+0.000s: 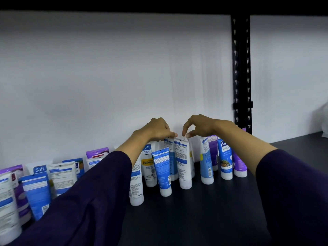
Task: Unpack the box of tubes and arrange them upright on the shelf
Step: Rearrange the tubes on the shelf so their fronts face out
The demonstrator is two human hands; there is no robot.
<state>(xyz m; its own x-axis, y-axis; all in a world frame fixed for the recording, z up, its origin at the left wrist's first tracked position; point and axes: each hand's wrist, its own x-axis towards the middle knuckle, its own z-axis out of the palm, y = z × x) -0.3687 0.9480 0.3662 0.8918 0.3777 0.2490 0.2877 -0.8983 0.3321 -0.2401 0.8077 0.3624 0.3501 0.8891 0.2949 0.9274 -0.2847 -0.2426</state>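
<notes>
Several blue, white and purple tubes stand cap-down on the dark shelf (204,210) along the white back wall. My left hand (156,129) pinches the top edge of a blue and white tube (170,157) in the back row. My right hand (198,126) pinches the top corner of the white tube with blue print (182,164) just beside it. Both tubes stand upright with their caps on the shelf. A blue tube (162,173) leans in front of them. The box is not in view.
More tubes (39,190) crowd the shelf at the left, partly behind my left sleeve. A small group of tubes (225,157) stands at the right. A black perforated shelf post (241,71) rises at the back right. The dark underside of an upper shelf spans the top.
</notes>
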